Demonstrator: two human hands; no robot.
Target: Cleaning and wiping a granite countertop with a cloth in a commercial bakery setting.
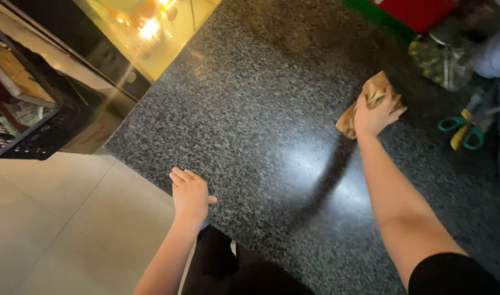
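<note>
My right hand (376,113) presses a crumpled tan cloth (374,90) flat against the dark speckled granite countertop (250,98), arm stretched out over the stone. My left hand (189,192) rests with its fingers together on the near left edge of the same countertop, holding nothing. A bright patch of reflected light lies on the stone between the two arms.
Scissors with teal and yellow handles (462,131) lie right of the cloth. A clear bag of greenish items (444,60) and a red box (419,11) stand at the far right. A black crate (26,109) sits at left above the pale tiled floor (59,218).
</note>
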